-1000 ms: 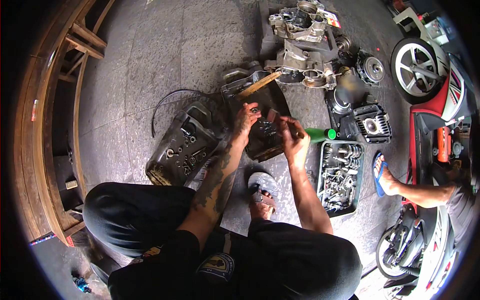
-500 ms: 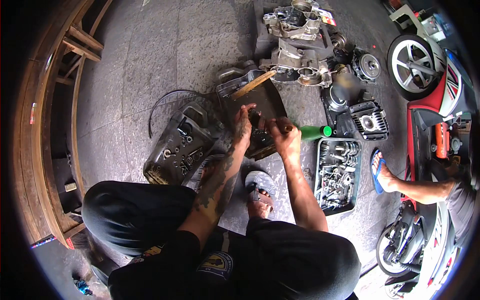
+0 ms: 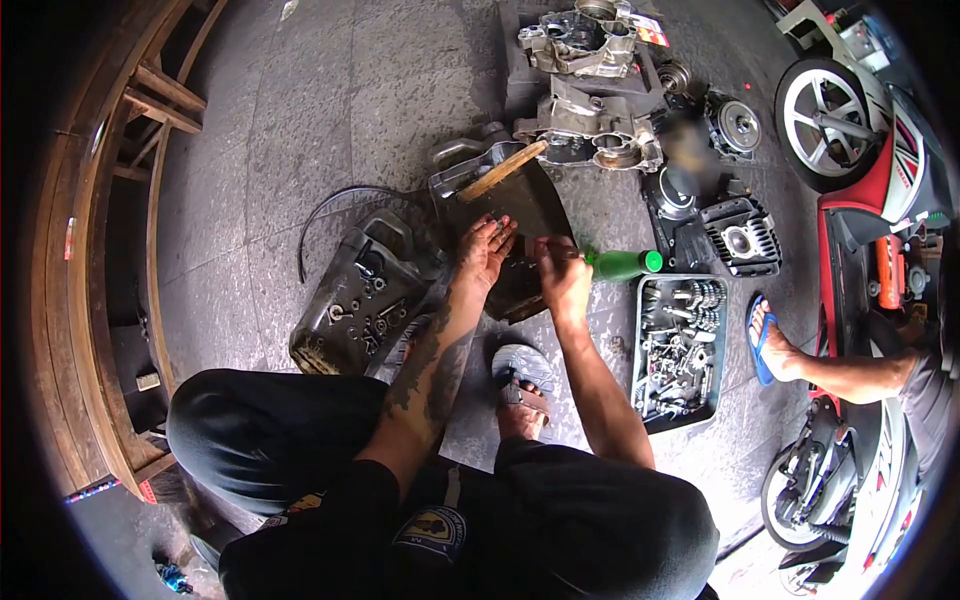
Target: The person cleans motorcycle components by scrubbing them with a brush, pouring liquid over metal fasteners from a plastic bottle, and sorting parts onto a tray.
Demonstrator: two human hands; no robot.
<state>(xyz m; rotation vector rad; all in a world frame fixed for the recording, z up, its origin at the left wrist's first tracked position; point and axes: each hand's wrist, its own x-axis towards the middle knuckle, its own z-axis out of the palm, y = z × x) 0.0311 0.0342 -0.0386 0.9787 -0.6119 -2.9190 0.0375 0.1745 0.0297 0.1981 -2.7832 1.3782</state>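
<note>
My left hand (image 3: 484, 254) is over a cut-open plastic container (image 3: 525, 205), palm turned up and fingers apart. A small shiny spot shows by its fingertips; I cannot tell if it is a part. To its right, my right hand (image 3: 566, 284) is closed around a brown-handled tool (image 3: 570, 254), whose working end is blurred and hidden. Dark liquid or grime covers the container's inside. A wooden stick (image 3: 503, 171) lies across its far end. Just right of my right hand lies a green bottle (image 3: 622, 264) on its side.
At left sits another cut container (image 3: 335, 350) with small metal parts. A tray (image 3: 716, 385) of gears and bolts stands right. Engine cases (image 3: 590, 125) and a cylinder block (image 3: 741, 240) lie beyond. Another person's foot (image 3: 770, 345) and a motorcycle (image 3: 880, 185) are at far right.
My left hand has turned its palm upward and its fingers have opened out. My right hand has tilted and shifted slightly left, still gripping the tool.
</note>
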